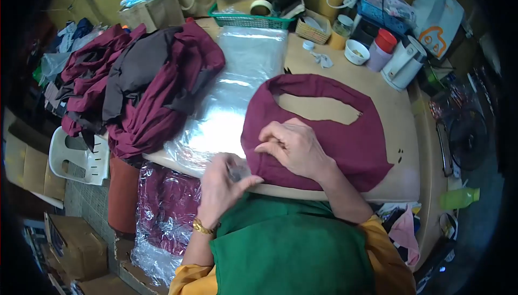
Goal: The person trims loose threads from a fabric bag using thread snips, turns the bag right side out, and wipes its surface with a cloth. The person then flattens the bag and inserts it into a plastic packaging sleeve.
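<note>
A maroon cloth piece (345,138) lies on the tabletop in front of me, its curved strap forming a large oval opening at the far side. Over its left half is my right hand (294,146), with fingers curled in and thumb and forefinger close together; whatever they may pinch is too small to see. At the cloth's lower left corner, by the table's front edge, my left hand (224,181) is partly closed around a small greyish, see-through thing (237,173) whose kind I cannot make out. Its thumb points right, close to the cloth's edge.
Clear plastic sheets (251,57) lie left of the cloth, beside a heap of maroon and dark garments (156,79). A green basket (253,21), white bowl (356,52) and electric kettle (403,63) stand behind. Plastic-wrapped maroon cloth (168,208) sits below the table's front left.
</note>
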`<state>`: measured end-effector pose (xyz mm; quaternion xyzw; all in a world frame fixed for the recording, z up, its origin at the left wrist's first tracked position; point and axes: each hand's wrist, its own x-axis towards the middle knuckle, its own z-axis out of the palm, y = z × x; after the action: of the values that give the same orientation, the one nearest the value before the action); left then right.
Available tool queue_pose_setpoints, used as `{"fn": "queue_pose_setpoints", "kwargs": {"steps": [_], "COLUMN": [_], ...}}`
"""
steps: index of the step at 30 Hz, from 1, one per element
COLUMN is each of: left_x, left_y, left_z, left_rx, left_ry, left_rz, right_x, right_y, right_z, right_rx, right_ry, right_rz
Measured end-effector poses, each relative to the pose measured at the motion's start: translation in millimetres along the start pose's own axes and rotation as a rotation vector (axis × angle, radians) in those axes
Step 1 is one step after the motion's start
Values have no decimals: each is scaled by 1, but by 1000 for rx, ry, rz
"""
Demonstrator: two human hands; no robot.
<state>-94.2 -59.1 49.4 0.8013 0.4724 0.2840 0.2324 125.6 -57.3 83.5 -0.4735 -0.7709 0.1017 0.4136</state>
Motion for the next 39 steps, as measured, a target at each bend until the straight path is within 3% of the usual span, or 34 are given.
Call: {"fn": "queue_pose_setpoints", "kwargs": {"steps": [1, 2, 4, 6, 7, 8, 10, 11, 12, 14, 15, 20, 22, 24, 29, 34, 36, 37, 39], "left_x": [12, 27, 47, 58, 56, 58, 62, 64, 68, 76, 77, 60, 51, 48, 59, 60, 61, 60, 59], "left_y": [8, 14, 19, 7, 17, 0, 25, 26, 21, 5, 1, -25, -39, -46, -59, -54, -57, -61, -74], "left_z": [-3, -4, 9, 7, 5, 10, -14, -15, -15, -13, -10, 21, 42, 43, 28, 25, 24, 24, 21], "left_rx": [-45, -94, -292, -187, -330, -265, -268, -191, -195, -63, -56, 153, 192, 223, 187, 149, 147, 158, 187], "left_ry": [75, 152, 48, -245, -129, 17, -50, -140, -145, -366, -354, -414, -282, -305, -246, -255, -260, -244, -224], "left_rz": [144, 288, 353, 342, 265, 365, 317, 396, 398, 485, 514, 519, 614, 592, 564, 541, 568, 561, 550], "right_x": [-3, -7, -18, -44, -67, -86, -125, -123, -125, -132, -139, -192, -205, -217, -222, -192, -200, -200, -210], "right_y": [-4, -9, -19, -18, -6, 0, 14, 2, 1, 0, 4, 49, 61, 69, 76, 69, 95, 97, 101], "right_z": [-8, -15, -30, -66, -84, -105, -148, -154, -159, -168, -167, -129, -121, -117, -137, -133, -128, -129, -144], "right_rx": [61, 55, -124, -302, -406, -523, -559, -520, -522, -486, -486, -581, -599, -615, -657, -676, -615, -620, -727], "right_ry": [-161, -153, -152, -322, -357, -423, -254, -197, -197, -292, -287, -116, -104, -89, 184, 217, 126, 182, 148], "right_rz": [101, 119, 2, 64, 121, 255, 418, 482, 488, 541, 547, 262, 251, 238, 330, 239, 98, 59, 113]}}
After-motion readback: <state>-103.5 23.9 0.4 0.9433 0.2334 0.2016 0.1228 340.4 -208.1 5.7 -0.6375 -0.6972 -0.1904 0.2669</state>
